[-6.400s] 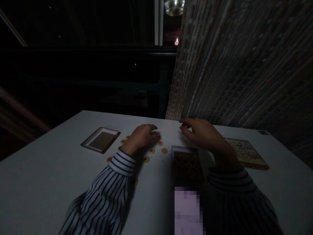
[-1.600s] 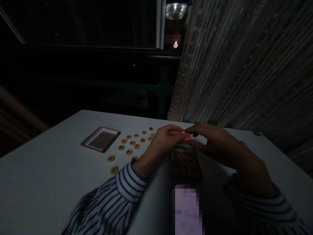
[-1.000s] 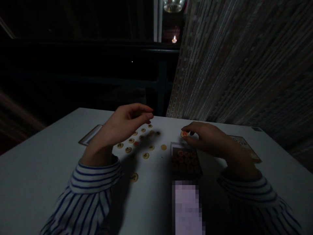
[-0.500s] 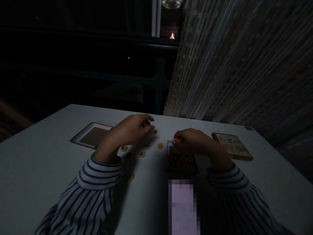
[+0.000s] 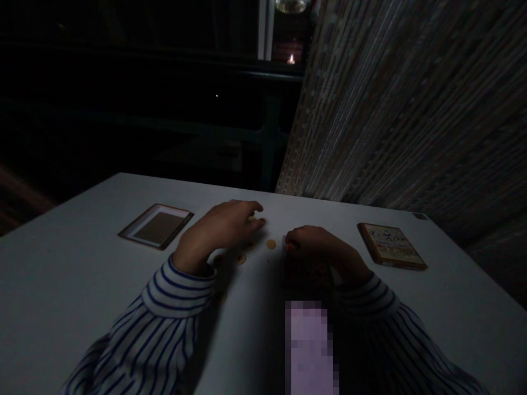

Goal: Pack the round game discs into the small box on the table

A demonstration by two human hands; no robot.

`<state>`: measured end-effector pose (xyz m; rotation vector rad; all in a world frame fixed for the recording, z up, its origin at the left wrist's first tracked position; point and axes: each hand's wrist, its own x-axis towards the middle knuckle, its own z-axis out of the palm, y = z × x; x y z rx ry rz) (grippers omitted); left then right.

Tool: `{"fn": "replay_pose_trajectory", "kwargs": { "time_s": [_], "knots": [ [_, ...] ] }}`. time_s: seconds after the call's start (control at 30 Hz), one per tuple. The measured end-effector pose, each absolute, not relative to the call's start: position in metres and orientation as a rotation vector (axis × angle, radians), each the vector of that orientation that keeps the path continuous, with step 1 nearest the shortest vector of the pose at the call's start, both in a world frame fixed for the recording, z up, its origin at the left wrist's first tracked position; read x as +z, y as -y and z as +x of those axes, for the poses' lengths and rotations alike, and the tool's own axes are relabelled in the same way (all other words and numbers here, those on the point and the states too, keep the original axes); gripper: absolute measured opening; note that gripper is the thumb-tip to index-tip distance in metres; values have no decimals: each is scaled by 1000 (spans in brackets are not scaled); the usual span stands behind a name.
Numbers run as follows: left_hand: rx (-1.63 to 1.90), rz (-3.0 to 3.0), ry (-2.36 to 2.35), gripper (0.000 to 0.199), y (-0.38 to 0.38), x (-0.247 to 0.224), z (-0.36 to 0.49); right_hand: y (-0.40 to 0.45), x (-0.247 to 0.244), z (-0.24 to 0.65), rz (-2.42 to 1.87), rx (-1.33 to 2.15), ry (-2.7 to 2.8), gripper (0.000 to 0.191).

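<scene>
My right hand (image 5: 315, 244) is closed at the far left corner of a small dark box (image 5: 307, 274), with a red-marked xiangqi piece (image 5: 290, 248) at its fingertips. The hand's shadow makes the other pieces in the box hard to see. My left hand (image 5: 226, 224) hovers low over the table, thumb and forefinger apart around a pale xiangqi piece (image 5: 252, 218); whether they touch it is unclear. A blank-faced piece (image 5: 270, 244) lies between the hands. Below my left hand lie a marked piece (image 5: 241, 259) and a shaded piece (image 5: 222, 297).
On the white table (image 5: 82, 274), an open shallow box lid or tray (image 5: 156, 226) lies at left. A flat printed box (image 5: 393, 245) rests at right. A string curtain (image 5: 370, 99) hangs behind, and a pixelated patch covers the near middle.
My right hand has moved slightly left and down with its piece, at the box corner. My left hand has shifted right and lower, over the pieces, more of which are now covered.
</scene>
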<state>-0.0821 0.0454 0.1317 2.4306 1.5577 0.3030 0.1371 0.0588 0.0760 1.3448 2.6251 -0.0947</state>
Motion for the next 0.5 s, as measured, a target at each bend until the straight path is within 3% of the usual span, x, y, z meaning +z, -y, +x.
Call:
{"fn": "replay_pose_trajectory", "kwargs": {
  "time_s": [0.5],
  "knots": [
    [213, 2484, -1550, 48, -46, 131, -83, -62, 68, 139, 1284, -83, -2689, 23]
  ]
}}
